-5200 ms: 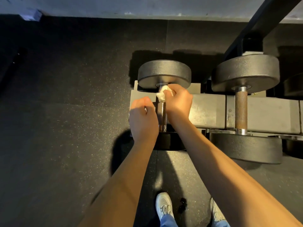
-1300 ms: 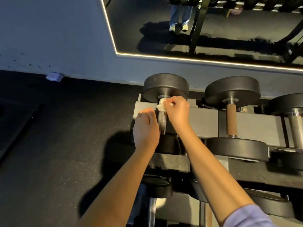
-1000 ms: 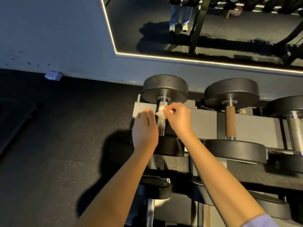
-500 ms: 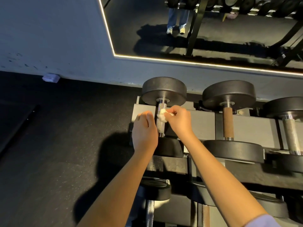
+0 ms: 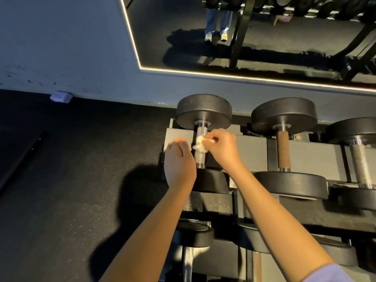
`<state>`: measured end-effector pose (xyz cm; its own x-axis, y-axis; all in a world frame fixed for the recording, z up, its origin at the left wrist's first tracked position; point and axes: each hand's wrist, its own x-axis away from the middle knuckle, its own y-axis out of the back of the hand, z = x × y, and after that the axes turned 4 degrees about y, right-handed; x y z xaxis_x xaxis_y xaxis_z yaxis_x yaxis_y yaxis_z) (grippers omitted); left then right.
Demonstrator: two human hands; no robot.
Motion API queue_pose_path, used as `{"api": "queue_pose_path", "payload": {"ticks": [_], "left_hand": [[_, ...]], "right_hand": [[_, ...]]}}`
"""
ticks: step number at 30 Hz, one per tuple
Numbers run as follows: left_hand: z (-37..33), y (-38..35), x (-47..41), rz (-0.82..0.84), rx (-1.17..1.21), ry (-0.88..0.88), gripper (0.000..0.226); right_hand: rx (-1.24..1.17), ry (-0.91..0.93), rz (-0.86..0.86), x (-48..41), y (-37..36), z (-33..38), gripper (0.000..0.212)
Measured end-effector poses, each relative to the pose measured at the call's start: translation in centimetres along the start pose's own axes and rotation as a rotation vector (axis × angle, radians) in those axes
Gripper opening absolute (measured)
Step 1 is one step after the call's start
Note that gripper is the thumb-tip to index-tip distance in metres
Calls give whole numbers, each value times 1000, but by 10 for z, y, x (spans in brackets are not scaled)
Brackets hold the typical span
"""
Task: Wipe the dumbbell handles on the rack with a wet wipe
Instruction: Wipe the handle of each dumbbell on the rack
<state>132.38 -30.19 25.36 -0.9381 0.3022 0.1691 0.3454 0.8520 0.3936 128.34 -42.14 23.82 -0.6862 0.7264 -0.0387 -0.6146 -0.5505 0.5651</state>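
Head camera looks down on a dark speckled rubber floor (image 5: pixel 71 180) that fills the left and lower part of the view and meets a scuffed blue-grey wall (image 5: pixel 61 47) at the top. A large wall mirror with a lit edge (image 5: pixel 183 37) is set on that wall and reflects a person's legs and more racks. Against the foot of the wall stands the grey metal dumbbell rack (image 5: pixel 254 151), with dumbbells lying across its top rails and others on a lower tier.

Three show on the top tier: the leftmost black round-headed dumbbell (image 5: pixel 203 110), a second black dumbbell with a brown handle (image 5: pixel 283 151) just to its right, and a third black dumbbell with a dull grey handle (image 5: pixel 360 163) at the right edge.

Two bare forearms reach up from the bottom edge to the leftmost one. The left hand (image 5: pixel 179 159) lies just left of its knurled silver handle (image 5: pixel 201 157), knuckles up and fingers curled downward; whether they grasp anything cannot be told. The right hand (image 5: pixel 222 147) sits on the handle's right side, fingertips and thumb pinching a crumpled white wet wipe (image 5: pixel 200 144) that is pressed against the middle of that handle, between the two heads.

A small pale block (image 5: pixel 60 97) lies at the foot of the wall, well apart to the left.
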Motion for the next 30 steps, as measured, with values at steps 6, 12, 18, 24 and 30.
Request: {"api": "queue_pose_path", "payload": {"ticks": [6, 12, 18, 24, 30], "left_hand": [[-1, 1, 1, 2, -12, -8, 29], [3, -1, -2, 1, 2, -47, 32], [4, -1, -3, 12, -12, -56, 31], [9, -3, -3, 21, -34, -67, 34], [4, -2, -3, 83, -206, -50, 25]], "right_hand": [[99, 152, -129, -14, -17, 3, 16], [334, 400, 212, 0, -1, -3, 15], [549, 489, 9, -18, -13, 8, 6], [409, 419, 279, 4, 4, 3, 13], [351, 324, 184, 4, 3, 7, 15]]}}
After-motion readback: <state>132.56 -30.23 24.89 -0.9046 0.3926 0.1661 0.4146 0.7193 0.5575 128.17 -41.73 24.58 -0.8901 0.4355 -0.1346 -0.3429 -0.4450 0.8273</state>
